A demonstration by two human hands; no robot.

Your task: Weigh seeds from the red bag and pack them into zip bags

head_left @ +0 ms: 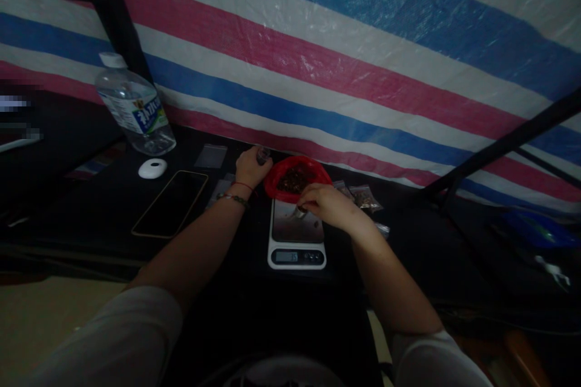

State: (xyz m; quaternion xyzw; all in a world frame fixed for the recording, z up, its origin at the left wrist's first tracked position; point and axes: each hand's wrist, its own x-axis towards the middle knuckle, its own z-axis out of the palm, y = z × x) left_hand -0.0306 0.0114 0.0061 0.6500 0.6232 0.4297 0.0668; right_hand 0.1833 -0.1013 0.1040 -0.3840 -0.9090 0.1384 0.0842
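One bare left hand (253, 169) is closed around a small dark translucent object (263, 155) beside an open red plastic bag (274, 184) of brown fragments (293, 181). The right hand (324, 204) pinches a small shiny item (299, 211), identity unclear, above a white rectangular digital scale (297, 247) standing just in front of the bag.

Bag (273, 186) behind the scale (297, 233)
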